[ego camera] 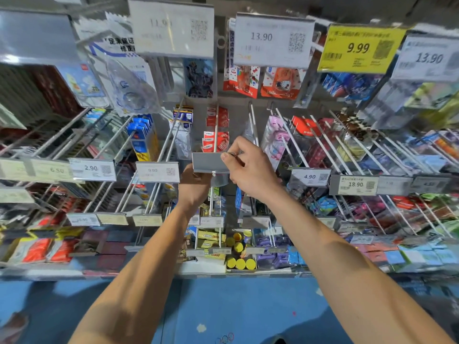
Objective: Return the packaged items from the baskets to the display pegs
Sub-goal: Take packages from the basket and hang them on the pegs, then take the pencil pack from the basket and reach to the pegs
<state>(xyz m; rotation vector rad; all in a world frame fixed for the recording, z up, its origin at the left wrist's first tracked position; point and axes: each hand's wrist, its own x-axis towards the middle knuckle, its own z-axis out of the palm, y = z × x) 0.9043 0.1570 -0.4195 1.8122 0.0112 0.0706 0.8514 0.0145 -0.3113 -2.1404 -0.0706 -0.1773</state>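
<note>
Both arms reach to one peg. Right hand pinches its gray tag; left hand sits under, fingers hidden. Red packets already hang there. No baskets show, so I cannot tell what is left.

The blank label plate is plain grey. The packets behind it are red with white bands. One sale tag is bright yellow with black figures, the price tag beside it white. The pink packs look flowery, and the floor is blue, lightly speckled.

Packets hang on peg (behind price tag).
</note>
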